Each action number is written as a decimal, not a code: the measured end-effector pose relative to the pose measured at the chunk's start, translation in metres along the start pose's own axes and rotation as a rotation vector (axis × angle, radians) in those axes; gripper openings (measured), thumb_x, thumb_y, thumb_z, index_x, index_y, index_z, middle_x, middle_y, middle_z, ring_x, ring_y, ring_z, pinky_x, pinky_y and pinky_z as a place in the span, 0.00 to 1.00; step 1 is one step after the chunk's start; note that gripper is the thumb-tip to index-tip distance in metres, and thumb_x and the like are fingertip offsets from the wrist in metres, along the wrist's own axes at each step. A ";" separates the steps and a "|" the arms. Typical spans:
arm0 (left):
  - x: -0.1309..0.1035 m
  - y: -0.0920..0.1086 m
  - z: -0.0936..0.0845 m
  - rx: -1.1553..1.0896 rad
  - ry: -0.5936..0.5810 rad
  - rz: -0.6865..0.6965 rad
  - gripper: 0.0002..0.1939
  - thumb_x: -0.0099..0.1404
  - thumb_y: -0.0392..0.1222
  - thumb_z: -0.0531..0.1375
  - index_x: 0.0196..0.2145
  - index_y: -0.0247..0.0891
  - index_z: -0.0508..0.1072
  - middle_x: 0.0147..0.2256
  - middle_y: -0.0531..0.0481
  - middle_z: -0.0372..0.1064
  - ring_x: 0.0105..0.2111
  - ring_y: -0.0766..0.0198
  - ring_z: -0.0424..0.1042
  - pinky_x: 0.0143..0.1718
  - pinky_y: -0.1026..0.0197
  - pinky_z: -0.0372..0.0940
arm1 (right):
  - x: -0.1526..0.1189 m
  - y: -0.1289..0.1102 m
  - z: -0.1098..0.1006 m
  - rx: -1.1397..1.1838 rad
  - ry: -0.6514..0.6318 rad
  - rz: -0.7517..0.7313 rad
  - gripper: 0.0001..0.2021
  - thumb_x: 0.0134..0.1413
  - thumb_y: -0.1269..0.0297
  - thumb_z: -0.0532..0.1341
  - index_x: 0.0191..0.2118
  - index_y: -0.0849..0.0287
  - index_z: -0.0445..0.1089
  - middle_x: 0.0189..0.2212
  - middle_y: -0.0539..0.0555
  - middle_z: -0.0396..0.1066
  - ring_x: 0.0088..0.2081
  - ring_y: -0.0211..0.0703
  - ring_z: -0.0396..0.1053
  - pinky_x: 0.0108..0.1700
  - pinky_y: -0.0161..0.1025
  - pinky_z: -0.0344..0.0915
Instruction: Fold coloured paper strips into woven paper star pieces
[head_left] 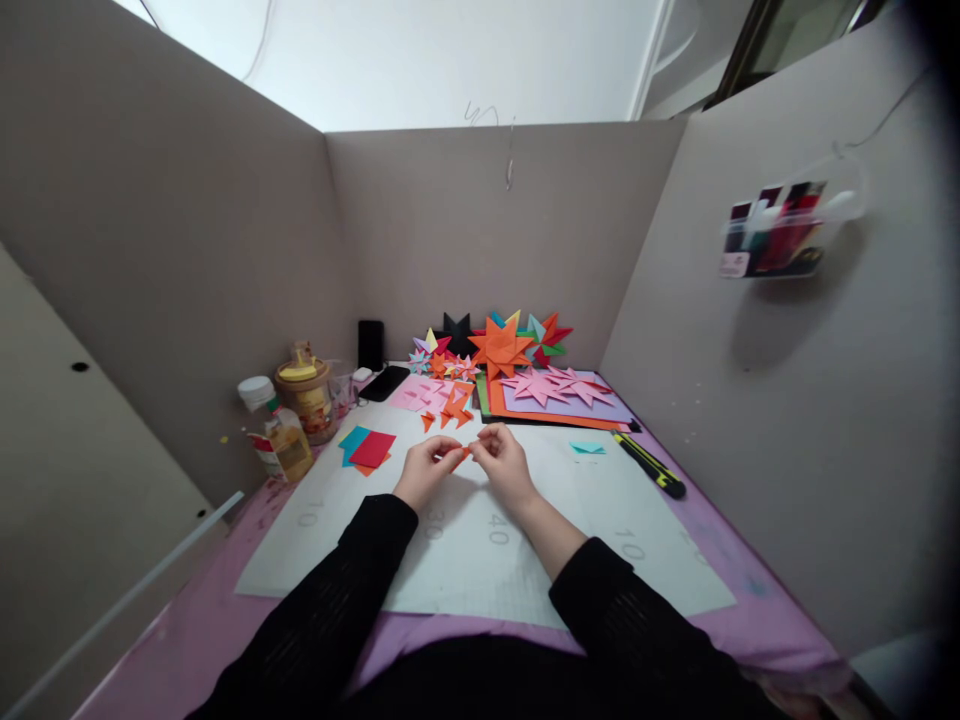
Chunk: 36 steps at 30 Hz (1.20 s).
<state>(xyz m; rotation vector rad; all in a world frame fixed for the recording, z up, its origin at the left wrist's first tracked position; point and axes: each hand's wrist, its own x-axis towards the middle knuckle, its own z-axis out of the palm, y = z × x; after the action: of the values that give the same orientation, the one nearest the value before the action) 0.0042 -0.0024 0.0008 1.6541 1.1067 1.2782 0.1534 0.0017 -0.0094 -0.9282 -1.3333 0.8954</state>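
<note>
Between my fingertips, above the white mat [555, 590], is a small orange paper piece [466, 453], mostly hidden by the fingers. My left hand [429, 468] pinches it from the left, and my right hand [504, 465] pinches it from the right. Just beyond the hands lie several small folded orange pieces [456, 410], near pink folded pieces [431, 393]. Left of my left hand rests a red square sheet [373, 449] on top of blue and orange sheets. A folded turquoise piece [587, 448] lies to the right.
Folded paper stars, including a large orange one [501, 345], stand along the back. Pink stars [540, 386] lie on stacked coloured sheets. A yellow-black cutter [651, 466] lies at right. Bottle [286, 440], jar [309, 400] and black phone [385, 383] are at left.
</note>
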 end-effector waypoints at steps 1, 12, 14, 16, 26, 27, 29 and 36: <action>0.000 -0.001 -0.001 -0.022 -0.006 -0.011 0.15 0.52 0.49 0.60 0.30 0.33 0.73 0.24 0.50 0.69 0.24 0.67 0.66 0.26 0.65 0.60 | 0.001 0.000 -0.001 0.021 -0.009 0.008 0.08 0.45 0.61 0.59 0.32 0.56 0.61 0.22 0.48 0.65 0.25 0.39 0.66 0.31 0.38 0.63; 0.001 0.004 -0.006 -0.227 -0.073 -0.151 0.17 0.50 0.48 0.63 0.31 0.30 0.73 0.20 0.53 0.65 0.21 0.70 0.62 0.24 0.67 0.57 | 0.004 -0.007 -0.010 -0.129 -0.097 -0.121 0.04 0.46 0.65 0.60 0.27 0.58 0.70 0.29 0.53 0.68 0.33 0.42 0.66 0.34 0.37 0.61; 0.000 0.005 -0.006 -0.229 -0.077 -0.162 0.17 0.49 0.49 0.64 0.30 0.30 0.73 0.19 0.52 0.65 0.21 0.70 0.62 0.24 0.66 0.57 | 0.004 -0.006 -0.010 -0.137 -0.104 -0.145 0.04 0.46 0.65 0.60 0.27 0.58 0.70 0.28 0.52 0.68 0.33 0.42 0.66 0.34 0.37 0.61; 0.001 0.005 -0.006 -0.233 -0.072 -0.173 0.18 0.48 0.49 0.64 0.30 0.30 0.73 0.20 0.52 0.66 0.21 0.69 0.63 0.24 0.66 0.58 | 0.004 -0.005 -0.010 -0.150 -0.110 -0.165 0.04 0.46 0.65 0.60 0.27 0.58 0.70 0.28 0.52 0.68 0.32 0.42 0.65 0.33 0.36 0.61; 0.001 -0.002 -0.006 -0.160 -0.020 -0.130 0.19 0.49 0.48 0.64 0.34 0.31 0.74 0.23 0.48 0.71 0.24 0.66 0.67 0.27 0.64 0.62 | 0.004 -0.007 -0.011 -0.192 -0.120 -0.158 0.07 0.49 0.62 0.59 0.27 0.59 0.69 0.28 0.52 0.67 0.32 0.41 0.65 0.33 0.36 0.61; 0.001 -0.002 -0.006 -0.141 -0.014 -0.122 0.19 0.49 0.48 0.63 0.35 0.31 0.74 0.24 0.48 0.71 0.24 0.66 0.67 0.27 0.64 0.62 | 0.004 -0.007 -0.011 -0.191 -0.119 -0.153 0.07 0.49 0.62 0.58 0.27 0.59 0.68 0.28 0.52 0.67 0.32 0.41 0.65 0.33 0.36 0.61; 0.001 -0.002 -0.006 -0.109 -0.005 -0.111 0.18 0.50 0.47 0.63 0.35 0.30 0.74 0.24 0.48 0.71 0.24 0.66 0.67 0.28 0.64 0.62 | 0.003 -0.007 -0.010 -0.190 -0.116 -0.145 0.07 0.49 0.61 0.58 0.27 0.59 0.68 0.28 0.52 0.67 0.32 0.41 0.65 0.33 0.36 0.61; 0.001 -0.001 -0.004 -0.069 0.017 -0.079 0.18 0.49 0.48 0.63 0.34 0.31 0.74 0.27 0.46 0.72 0.24 0.65 0.68 0.26 0.64 0.63 | 0.003 -0.007 -0.008 -0.194 -0.101 -0.125 0.08 0.49 0.60 0.57 0.27 0.59 0.68 0.28 0.52 0.67 0.32 0.41 0.65 0.33 0.36 0.62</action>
<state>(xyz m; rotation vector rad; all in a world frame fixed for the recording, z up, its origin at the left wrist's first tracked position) 0.0004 -0.0008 0.0007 1.5369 1.1147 1.2676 0.1617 0.0017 -0.0021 -0.9459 -1.5686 0.7348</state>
